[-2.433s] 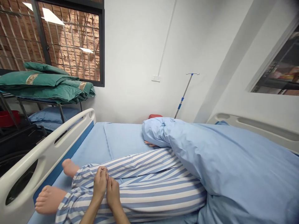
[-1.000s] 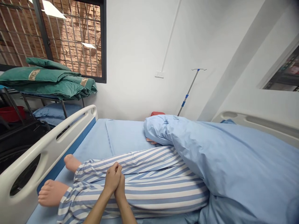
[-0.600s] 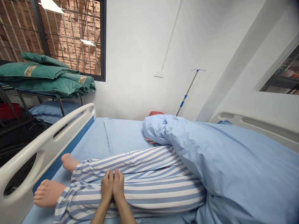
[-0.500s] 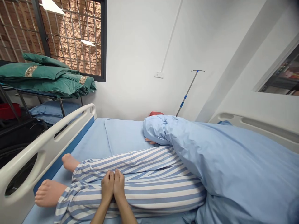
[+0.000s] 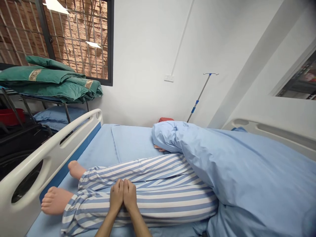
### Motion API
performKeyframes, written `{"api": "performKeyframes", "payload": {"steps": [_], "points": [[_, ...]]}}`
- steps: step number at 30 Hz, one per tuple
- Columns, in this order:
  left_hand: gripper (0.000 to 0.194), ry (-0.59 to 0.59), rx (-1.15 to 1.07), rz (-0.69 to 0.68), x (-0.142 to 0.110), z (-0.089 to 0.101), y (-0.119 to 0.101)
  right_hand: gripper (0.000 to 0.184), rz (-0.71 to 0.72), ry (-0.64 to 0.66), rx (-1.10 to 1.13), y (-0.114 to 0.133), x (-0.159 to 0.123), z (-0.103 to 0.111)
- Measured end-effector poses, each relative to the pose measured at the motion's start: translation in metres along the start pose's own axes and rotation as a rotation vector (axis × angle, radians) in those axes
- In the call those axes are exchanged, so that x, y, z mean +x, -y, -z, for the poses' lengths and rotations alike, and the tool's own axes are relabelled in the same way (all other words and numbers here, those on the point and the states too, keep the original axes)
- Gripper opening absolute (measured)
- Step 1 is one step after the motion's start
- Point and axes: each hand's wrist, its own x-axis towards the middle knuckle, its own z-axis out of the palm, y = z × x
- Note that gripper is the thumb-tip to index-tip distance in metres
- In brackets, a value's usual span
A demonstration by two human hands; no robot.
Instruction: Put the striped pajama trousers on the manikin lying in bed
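Note:
A figure in blue-and-white striped trousers (image 5: 158, 187) lies on a hospital bed, bare feet (image 5: 53, 200) toward the left. My left hand (image 5: 116, 196) and my right hand (image 5: 130, 196) rest side by side on the nearer striped leg. Their fingers are stretched out flat and pressed down on the cloth, the two hands touching each other. Neither hand holds anything. A light blue blanket (image 5: 234, 168) is folded back over the upper body, and a hand of the figure (image 5: 159, 148) shows at its edge.
A white footboard (image 5: 46, 158) borders the bed at the left and a white side rail (image 5: 271, 133) at the right. Folded green quilts (image 5: 49, 82) lie on a rack by the barred window. An IV pole (image 5: 198, 97) leans at the far wall.
My hands went from pinching the cloth, to palms pressed upright together, to lying flat side by side on the leg. The view shifted slightly.

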Motion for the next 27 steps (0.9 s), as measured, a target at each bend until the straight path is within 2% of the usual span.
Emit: {"api": "performKeyframes", "payload": {"steps": [5, 9, 13, 16, 21, 27], "points": [[0.029, 0.082, -0.100, 0.069, 0.004, 0.002, -0.006, 0.041, -0.018, -0.007, 0.047, -0.008, -0.001, -0.004], [0.030, 0.158, -0.206, 0.068, 0.007, 0.007, -0.027, 0.042, -0.069, -0.044, 0.140, -0.008, 0.004, 0.000], [0.028, 0.118, -0.264, 0.072, 0.010, 0.015, -0.058, 0.043, -0.113, -0.061, 0.270, -0.005, 0.005, 0.006], [0.027, 0.089, -0.343, 0.096, 0.011, 0.015, -0.072, 0.043, -0.132, -0.073, 0.341, -0.003, 0.004, 0.009], [0.028, 0.017, -0.406, 0.231, 0.002, 0.000, -0.062, 0.039, -0.167, -0.088, 0.366, -0.004, 0.005, 0.011], [0.029, 0.068, -0.274, 0.211, -0.005, -0.006, -0.047, 0.035, -0.159, -0.091, 0.376, -0.007, 0.006, 0.010]]}}
